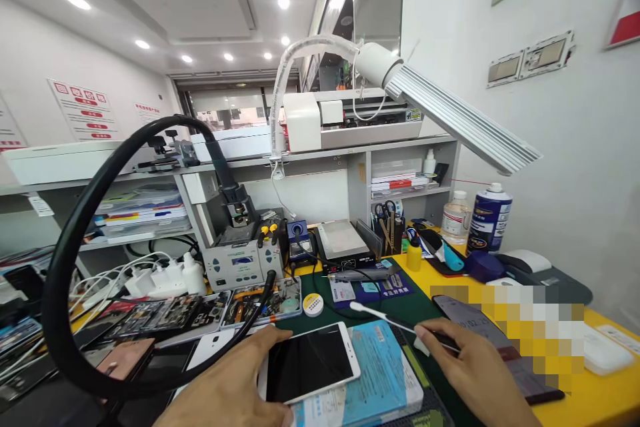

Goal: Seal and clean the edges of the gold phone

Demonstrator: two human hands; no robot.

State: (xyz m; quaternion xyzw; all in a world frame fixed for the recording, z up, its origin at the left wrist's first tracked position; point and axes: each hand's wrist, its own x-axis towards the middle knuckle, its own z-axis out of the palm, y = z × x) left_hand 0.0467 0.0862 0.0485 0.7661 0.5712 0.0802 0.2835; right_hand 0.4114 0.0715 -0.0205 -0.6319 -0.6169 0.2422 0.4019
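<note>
My left hand [235, 380] grips the left end of a white smartphone [310, 363], fingers on its top edge and thumb on its lower edge. The phone's dark screen faces up, and the phone lies partly over a blue and white box [385, 373]. To the right, my right hand [473, 370] is closed around a white stick with a rounded white tip, like a cotton swab [370, 311]. Its tip points left, above and apart from the phone. A dark slim piece [444, 341] also shows between the right fingers; I cannot tell whether it belongs to the swab.
A thick black hose [50, 293] loops across the left side from a soldering station [245, 267]. Parts trays [287, 297] and phone boards [155, 317] lie at left. A dark phone [500, 347], spray can [490, 220] and bottle [455, 217] stand at right. A lamp [460, 113] hangs overhead.
</note>
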